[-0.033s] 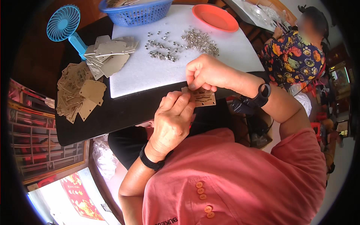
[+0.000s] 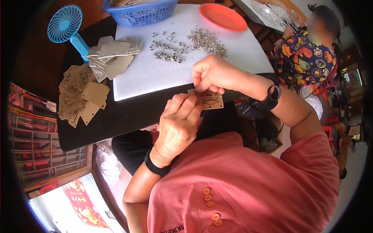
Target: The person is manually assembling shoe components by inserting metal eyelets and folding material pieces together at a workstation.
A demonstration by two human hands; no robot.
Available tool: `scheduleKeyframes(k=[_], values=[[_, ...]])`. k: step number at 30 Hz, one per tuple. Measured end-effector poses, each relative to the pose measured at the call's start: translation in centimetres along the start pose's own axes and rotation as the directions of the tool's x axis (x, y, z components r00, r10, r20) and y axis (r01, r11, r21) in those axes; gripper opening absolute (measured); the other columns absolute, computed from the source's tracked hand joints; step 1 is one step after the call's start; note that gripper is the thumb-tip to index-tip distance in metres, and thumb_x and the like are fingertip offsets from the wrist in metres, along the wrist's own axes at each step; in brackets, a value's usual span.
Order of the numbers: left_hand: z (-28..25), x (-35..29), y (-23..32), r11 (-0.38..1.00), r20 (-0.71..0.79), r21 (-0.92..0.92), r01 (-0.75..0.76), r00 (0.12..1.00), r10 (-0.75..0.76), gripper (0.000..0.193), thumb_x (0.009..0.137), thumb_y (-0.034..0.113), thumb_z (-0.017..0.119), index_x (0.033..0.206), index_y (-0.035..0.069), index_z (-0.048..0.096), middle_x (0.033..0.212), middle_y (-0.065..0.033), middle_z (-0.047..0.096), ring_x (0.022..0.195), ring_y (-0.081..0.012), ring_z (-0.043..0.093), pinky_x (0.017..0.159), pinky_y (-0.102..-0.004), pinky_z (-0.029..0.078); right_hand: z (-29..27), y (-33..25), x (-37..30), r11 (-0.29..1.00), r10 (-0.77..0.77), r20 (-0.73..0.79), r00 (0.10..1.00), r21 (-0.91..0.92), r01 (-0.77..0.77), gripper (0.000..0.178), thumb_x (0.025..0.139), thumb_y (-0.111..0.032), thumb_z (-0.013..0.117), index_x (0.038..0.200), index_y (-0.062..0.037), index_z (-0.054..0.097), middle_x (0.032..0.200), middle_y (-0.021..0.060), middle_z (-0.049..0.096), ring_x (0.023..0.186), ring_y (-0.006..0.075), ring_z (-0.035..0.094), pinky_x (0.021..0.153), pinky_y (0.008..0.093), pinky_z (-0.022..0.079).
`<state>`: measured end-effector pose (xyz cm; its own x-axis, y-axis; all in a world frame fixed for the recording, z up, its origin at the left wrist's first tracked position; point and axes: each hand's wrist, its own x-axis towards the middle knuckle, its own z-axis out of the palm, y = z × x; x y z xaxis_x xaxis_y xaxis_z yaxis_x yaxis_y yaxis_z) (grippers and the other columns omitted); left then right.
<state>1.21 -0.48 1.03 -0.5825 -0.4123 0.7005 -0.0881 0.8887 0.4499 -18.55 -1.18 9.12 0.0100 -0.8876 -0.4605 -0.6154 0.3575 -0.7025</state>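
While both hands come together on one piece, the left hand [image 2: 178,123] grips the left side of a brown printed card [image 2: 213,102] with small edge holes, and the right hand [image 2: 211,75] pinches its upper edge, at 12 o'clock; whether a stud is under those fingertips cannot be told. The card is at the near edge of the black table [image 2: 128,113]. Taking it as the dial's centre, loose metal studs [image 2: 204,41] lie at 12 and 11 o'clock on a white foam sheet [image 2: 136,79], a stack of plain-faced cards [image 2: 118,66] at 10, and a heap of printed cards [image 2: 73,87] at 9. This card looks to be midway through handling; plenty of studs and cards lie loose, though which heap is finished, if either, does not show. Against the earlier frame almost nothing differs: both hands keep their grip, heaps and studs look unchanged, and the view has merely shifted slightly.
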Motion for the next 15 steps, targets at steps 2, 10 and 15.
scheduleKeyframes(k=[2,10,15], values=[[0.0,0.1,0.2,1.0,-0.018,0.009,-0.016,1.0,0.016,0.024,0.068,-0.005,0.072,0.091,0.001,0.067,0.103,-0.0107,0.066,0.096,-0.0313,0.061,0.08,-0.0398,0.053,0.2,0.1,0.0,1.0,-0.004,-0.012,1.0,0.012,0.004,0.011,0.079,-0.005,0.073,0.079,-0.0018,0.063,0.055,-0.0004,0.053,0.044,0.0064,0.046,0.039,0.0251,0.037],[-0.2,-0.1,0.4,0.999,0.009,0.016,-0.031,0.999,0.031,0.025,0.065,-0.002,0.072,0.088,0.001,0.066,0.106,-0.0125,0.062,0.095,-0.0313,0.058,0.08,-0.0418,0.049,0.0,1.4,-0.8,0.972,-0.2,-0.015,0.98,0.124,0.2,0.014,0.083,-0.007,0.072,0.084,-0.002,0.06,0.055,0.0004,0.052,0.044,0.0073,0.047,0.039,0.0249,0.035],[-0.5,0.7,1.5,0.995,0.111,0.103,0.01,0.994,-0.022,0.023,0.068,0.0,0.073,0.089,0.004,0.064,0.115,-0.0154,0.061,0.101,-0.0349,0.056,0.084,-0.0438,0.049,-0.3,4.9,-2.5,0.788,-0.309,-0.286,0.907,0.456,0.412,0.012,0.087,-0.009,0.07,0.087,-0.0027,0.06,0.058,-0.0004,0.053,0.043,0.0067,0.047,0.039,0.0235,0.03]])
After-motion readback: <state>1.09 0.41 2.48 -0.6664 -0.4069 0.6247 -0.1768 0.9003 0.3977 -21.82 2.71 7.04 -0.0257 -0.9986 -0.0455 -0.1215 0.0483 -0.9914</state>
